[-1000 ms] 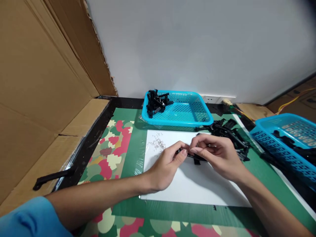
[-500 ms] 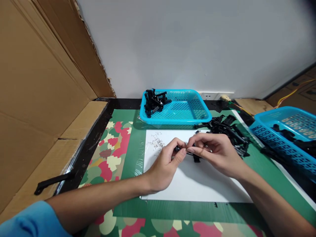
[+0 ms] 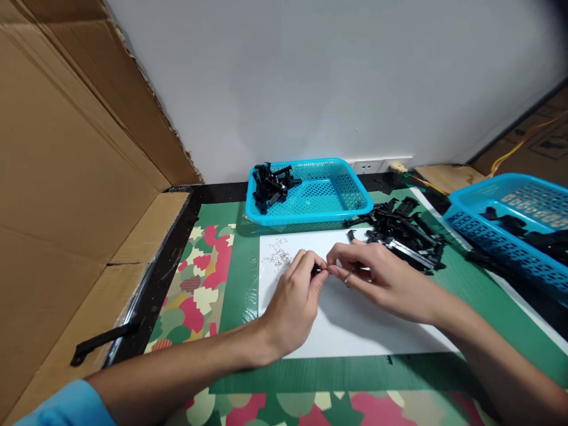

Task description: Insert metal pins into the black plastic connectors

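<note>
My left hand (image 3: 295, 302) is closed in a pinch around a small black plastic part (image 3: 316, 270), most of which its fingers hide. My right hand (image 3: 386, 281) meets it, thumb and forefinger pinched together at the left fingertips; what sits between them is too small to make out. A thin silvery loop (image 3: 348, 278) shows against a right finger. Both hands are over a white sheet (image 3: 355, 331). Just left of them lies a scatter of thin metal wire pieces (image 3: 278, 259), bent like small springs.
A blue basket (image 3: 310, 219) with black parts (image 3: 271, 186) in its left end stands at the back. A heap of black plastic parts (image 3: 403, 231) lies right of the sheet. Another blue basket (image 3: 501, 236) is at far right. A black handle (image 3: 104, 343) sits by the cardboard at left.
The black part that stuck out below my right fingers no longer shows there. My hands stay pinched together, and the left has turned more back-upward. The whole view has shifted slightly.
</note>
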The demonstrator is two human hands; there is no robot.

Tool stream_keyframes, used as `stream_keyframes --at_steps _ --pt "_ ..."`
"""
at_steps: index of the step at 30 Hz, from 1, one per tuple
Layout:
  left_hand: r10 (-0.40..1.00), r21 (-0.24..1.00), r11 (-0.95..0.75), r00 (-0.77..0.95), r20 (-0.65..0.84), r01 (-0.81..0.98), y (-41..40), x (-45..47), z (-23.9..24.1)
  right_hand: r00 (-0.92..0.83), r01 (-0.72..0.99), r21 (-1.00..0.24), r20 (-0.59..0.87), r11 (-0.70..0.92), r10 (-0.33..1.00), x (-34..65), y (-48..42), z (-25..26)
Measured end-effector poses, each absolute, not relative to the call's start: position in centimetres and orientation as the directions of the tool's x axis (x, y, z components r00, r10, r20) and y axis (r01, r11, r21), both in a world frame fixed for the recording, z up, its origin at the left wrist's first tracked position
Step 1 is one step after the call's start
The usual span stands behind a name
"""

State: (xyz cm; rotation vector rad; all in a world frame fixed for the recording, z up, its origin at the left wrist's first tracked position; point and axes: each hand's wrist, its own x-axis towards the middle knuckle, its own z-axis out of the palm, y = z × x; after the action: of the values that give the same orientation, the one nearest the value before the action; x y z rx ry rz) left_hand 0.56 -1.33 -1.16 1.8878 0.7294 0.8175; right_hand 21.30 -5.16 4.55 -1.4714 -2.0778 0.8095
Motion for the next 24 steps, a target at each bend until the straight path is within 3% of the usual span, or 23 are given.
stream_keyframes --at_steps 4,11,17,24 --pt "0.757 0.905 -0.391 0.618 0.214 0.165 -1.4 0.6 -0.8 -0.345 0.654 -0.706 0.042 0.272 0.938 21.8 -5.0 4.5" --pt "0.765 0.883 -0.393 0.623 0.16 0.255 -1.6 0.4 -0.6 -0.164 0.641 -0.756 0.034 0.133 0.986 24.2 -4.3 3.1" --pt "0.732 0.77 -0.476 0.677 0.078 0.426 -1.8 0.2 -0.7 -0.19 0.679 -0.726 -0.034 0.107 0.981 24.9 -4.0 2.8" --pt "0.686 0.716 -0.567 0.715 0.137 0.407 -1.8 0.2 -0.5 -0.233 0.708 -0.697 -0.076 0.115 0.97 24.5 -4.1 3.3"
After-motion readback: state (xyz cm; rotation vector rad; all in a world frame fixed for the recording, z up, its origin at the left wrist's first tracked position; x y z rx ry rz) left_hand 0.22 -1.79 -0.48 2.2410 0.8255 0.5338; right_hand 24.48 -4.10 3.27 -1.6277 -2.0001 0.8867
